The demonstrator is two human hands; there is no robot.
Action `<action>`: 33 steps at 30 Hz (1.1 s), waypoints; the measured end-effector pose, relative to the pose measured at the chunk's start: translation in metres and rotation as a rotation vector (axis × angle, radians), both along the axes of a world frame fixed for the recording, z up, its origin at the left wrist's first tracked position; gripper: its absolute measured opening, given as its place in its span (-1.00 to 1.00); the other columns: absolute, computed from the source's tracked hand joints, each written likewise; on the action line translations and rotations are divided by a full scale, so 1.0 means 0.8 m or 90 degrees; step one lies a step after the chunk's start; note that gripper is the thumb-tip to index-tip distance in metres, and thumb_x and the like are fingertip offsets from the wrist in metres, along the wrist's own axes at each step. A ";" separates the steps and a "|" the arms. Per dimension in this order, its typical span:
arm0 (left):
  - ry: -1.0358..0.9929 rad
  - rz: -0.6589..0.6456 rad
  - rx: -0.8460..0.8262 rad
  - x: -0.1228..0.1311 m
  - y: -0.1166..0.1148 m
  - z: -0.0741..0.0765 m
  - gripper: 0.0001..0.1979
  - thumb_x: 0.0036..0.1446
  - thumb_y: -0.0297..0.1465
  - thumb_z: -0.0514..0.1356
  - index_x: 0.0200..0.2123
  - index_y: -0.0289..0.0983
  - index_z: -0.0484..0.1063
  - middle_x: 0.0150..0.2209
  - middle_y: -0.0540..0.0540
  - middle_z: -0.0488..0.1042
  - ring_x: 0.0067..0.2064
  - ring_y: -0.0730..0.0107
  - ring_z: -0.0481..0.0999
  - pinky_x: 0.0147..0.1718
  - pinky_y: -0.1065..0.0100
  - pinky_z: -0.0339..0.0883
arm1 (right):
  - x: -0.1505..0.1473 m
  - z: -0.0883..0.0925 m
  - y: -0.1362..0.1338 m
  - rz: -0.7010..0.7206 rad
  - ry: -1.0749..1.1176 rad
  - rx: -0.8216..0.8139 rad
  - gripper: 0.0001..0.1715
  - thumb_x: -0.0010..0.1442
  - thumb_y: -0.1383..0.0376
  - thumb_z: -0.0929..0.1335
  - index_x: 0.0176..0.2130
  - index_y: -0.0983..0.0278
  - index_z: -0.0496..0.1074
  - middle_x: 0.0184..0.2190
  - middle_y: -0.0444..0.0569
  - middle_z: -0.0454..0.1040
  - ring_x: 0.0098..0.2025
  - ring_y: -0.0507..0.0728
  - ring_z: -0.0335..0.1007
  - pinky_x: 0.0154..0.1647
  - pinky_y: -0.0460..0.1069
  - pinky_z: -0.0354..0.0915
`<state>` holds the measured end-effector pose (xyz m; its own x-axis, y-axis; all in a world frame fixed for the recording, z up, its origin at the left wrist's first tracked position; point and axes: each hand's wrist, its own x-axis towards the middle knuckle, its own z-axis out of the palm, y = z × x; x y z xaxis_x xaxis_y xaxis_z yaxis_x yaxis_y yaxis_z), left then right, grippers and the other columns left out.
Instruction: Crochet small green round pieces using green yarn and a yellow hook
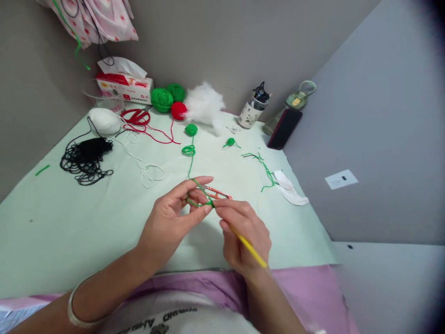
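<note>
Yarn, thin and bright green (191,168), runs from a small round green yarn ball (191,130) on the pale green counter (86,236) to the left hand (170,211), looping over its raised forefinger. That hand's thumb is bent in, pinching a tiny knotted green yarn piece (211,203) above the counter's near half. The right hand (245,232) is curled closed around a slim yellow stick-shaped tool (251,247), its fingertips meeting the knotted piece. Orange-red metal thread snips (222,194) show just beyond both hands, partly hidden by fingers.
</note>
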<state>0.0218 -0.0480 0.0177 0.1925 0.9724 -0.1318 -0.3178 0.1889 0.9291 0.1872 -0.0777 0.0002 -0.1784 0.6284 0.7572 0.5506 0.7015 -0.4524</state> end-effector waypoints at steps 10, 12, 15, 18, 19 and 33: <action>-0.225 -0.139 -0.191 -0.004 0.007 -0.004 -0.67 0.17 -0.38 0.46 0.02 -0.21 0.68 -0.64 0.23 0.14 -0.57 0.66 -0.03 -0.18 0.44 0.40 | -0.002 0.006 0.006 0.030 0.342 -0.143 -0.73 0.46 0.36 0.31 -0.07 0.16 0.63 -0.25 -0.03 0.62 -0.30 0.11 0.57 -0.31 0.06 0.54; -0.182 -0.132 -0.142 -0.002 0.006 -0.003 -0.71 0.15 -0.37 0.47 -0.03 -0.17 0.70 -0.52 0.12 0.41 -0.52 0.64 0.16 -0.25 0.48 0.35 | -0.006 0.009 0.011 0.062 0.387 -0.179 -0.76 0.45 0.33 0.34 -0.12 0.16 0.64 -0.26 -0.03 0.63 -0.28 0.11 0.57 -0.34 0.03 0.52; -0.124 -0.116 -0.094 0.002 0.004 -0.002 -0.72 0.13 -0.35 0.48 -0.06 -0.12 0.71 -0.25 -0.03 0.61 -0.30 0.50 0.41 -0.39 0.49 0.22 | -0.011 0.008 0.013 0.057 0.333 -0.168 -0.76 0.43 0.37 0.36 -0.09 0.14 0.64 -0.21 -0.04 0.68 -0.13 0.15 0.61 -0.14 0.09 0.56; -0.107 -0.077 -0.093 0.005 0.004 -0.004 -0.65 0.09 -0.32 0.51 -0.02 -0.11 0.71 -0.27 -0.02 0.60 -0.30 0.48 0.40 -0.46 0.48 0.15 | -0.013 0.001 0.008 0.009 0.220 -0.116 -0.65 0.41 0.47 0.35 0.02 0.12 0.61 -0.16 -0.03 0.68 -0.09 0.15 0.62 -0.03 0.12 0.57; -0.114 -0.071 -0.101 0.005 0.004 -0.006 -0.63 0.08 -0.32 0.51 0.00 -0.11 0.70 -0.31 0.01 0.58 -0.37 0.53 0.34 -0.48 0.49 0.14 | -0.013 -0.001 0.007 -0.012 0.168 -0.084 -0.61 0.38 0.50 0.37 0.06 0.12 0.61 -0.12 0.00 0.67 -0.06 0.16 0.62 -0.02 0.11 0.57; -0.152 -0.115 -0.084 0.003 0.006 -0.009 -0.72 0.12 -0.37 0.50 -0.07 -0.12 0.71 -0.23 -0.01 0.67 -0.11 0.35 0.60 0.02 0.33 0.40 | -0.009 0.006 0.015 0.076 0.398 -0.244 -0.80 0.41 0.32 0.40 -0.12 0.11 0.68 -0.21 -0.04 0.66 -0.13 0.13 0.57 -0.18 0.04 0.49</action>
<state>0.0245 -0.0432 0.0106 0.4016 0.8968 -0.1854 -0.4736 0.3767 0.7961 0.1798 -0.0653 0.0052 0.1302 0.8724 0.4712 0.0399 0.4703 -0.8816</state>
